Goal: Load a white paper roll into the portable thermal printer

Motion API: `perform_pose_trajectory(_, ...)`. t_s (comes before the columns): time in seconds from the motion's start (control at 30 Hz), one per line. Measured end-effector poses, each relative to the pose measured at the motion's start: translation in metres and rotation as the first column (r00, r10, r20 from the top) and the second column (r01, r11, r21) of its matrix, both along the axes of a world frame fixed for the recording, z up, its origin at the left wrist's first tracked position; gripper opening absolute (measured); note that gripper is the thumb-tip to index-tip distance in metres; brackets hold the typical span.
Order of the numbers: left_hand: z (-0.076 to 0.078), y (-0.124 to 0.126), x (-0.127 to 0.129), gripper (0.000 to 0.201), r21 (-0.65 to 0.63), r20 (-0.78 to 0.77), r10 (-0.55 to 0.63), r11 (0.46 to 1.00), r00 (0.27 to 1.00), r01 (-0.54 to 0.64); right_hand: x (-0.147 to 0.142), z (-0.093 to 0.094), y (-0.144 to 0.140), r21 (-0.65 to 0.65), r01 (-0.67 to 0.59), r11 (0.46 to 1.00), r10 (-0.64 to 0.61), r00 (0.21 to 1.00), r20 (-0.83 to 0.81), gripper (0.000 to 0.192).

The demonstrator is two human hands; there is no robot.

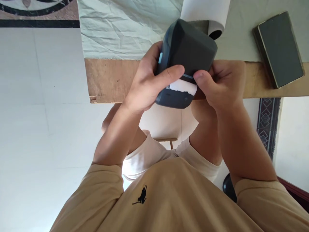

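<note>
A small dark grey printer (185,54) is held in front of me at the near edge of the table (108,80). My left hand (147,80) grips its left side, thumb lying across the front beside a light blue button. My right hand (222,83) grips its right side, thumb pressing on the white paper strip (182,86) that comes out of the slot. The printer's lid looks closed.
A white paper roll (207,14) lies on the table just behind the printer. A dark phone (280,48) rests at the right on the table edge. Crumpled pale cloth (120,29) covers the tabletop. White floor tiles lie below, with my knees under the table.
</note>
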State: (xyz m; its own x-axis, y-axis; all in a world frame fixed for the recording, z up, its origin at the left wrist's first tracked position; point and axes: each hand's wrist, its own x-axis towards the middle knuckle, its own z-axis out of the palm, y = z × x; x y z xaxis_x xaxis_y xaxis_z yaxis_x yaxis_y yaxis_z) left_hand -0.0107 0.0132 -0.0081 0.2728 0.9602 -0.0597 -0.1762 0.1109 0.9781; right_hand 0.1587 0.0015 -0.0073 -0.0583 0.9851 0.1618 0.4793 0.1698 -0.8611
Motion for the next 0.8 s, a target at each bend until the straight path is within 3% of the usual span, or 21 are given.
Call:
perform_pose_trajectory(0.1,0.0,0.001,0.002,0.015,-0.014,0.034,-0.001,1.0,0.999,0.001,0.003,-0.002,0.002,-0.005,-0.033,0.999,0.033,0.999,0.036,0.059)
perform_pose_trajectory(0.33,-0.003,-0.006,0.003,0.01,0.116,0.127,0.015,0.993,0.992,-0.03,0.004,-0.01,0.002,0.041,-0.117,0.992,0.116,0.993,0.022,0.057)
perform_pose_trajectory(0.43,-0.005,-0.005,-0.002,0.009,0.145,0.159,-0.044,0.989,0.986,0.021,0.0,-0.01,-0.001,0.068,-0.105,0.992,0.104,0.994,0.024,0.057)
perform_pose_trajectory(0.63,0.009,-0.016,-0.004,0.011,0.063,0.139,-0.05,0.997,0.989,0.042,-0.003,-0.003,-0.009,0.081,-0.094,0.992,0.089,0.995,0.054,0.054)
perform_pose_trajectory(0.8,0.009,-0.016,0.0,0.014,0.115,0.128,-0.059,0.992,0.99,0.044,-0.005,0.006,-0.019,0.113,-0.088,0.99,0.073,0.988,0.133,0.051)
